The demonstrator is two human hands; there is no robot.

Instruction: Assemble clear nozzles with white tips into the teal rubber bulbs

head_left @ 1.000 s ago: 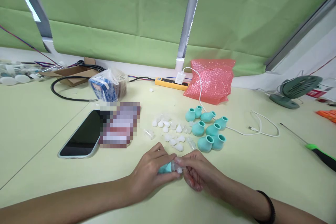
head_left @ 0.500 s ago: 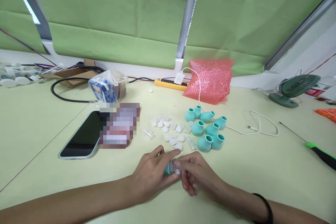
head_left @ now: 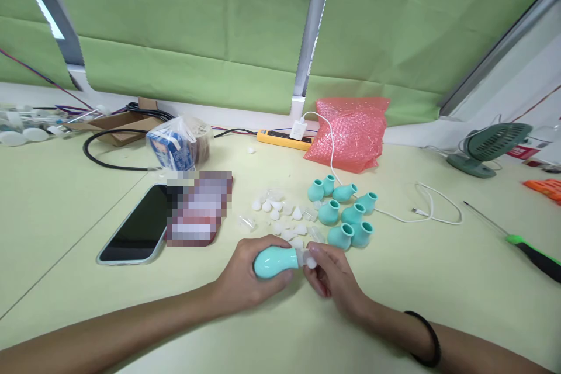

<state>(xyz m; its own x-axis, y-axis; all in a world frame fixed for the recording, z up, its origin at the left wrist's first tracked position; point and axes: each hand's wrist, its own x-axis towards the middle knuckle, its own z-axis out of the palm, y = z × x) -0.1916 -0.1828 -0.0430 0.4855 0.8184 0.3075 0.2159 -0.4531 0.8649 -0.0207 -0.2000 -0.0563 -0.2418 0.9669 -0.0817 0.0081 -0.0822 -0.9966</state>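
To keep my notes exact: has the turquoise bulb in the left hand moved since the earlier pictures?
Yes: the held bulb has shifted rightward and forward, closer to the grouped turquoise bulbs.

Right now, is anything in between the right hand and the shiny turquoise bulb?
Yes, the clear piece at the mouth of the turquoise bulb, where the right hand touches it. Nothing else visible is between; the loose white pieces lie farther back.
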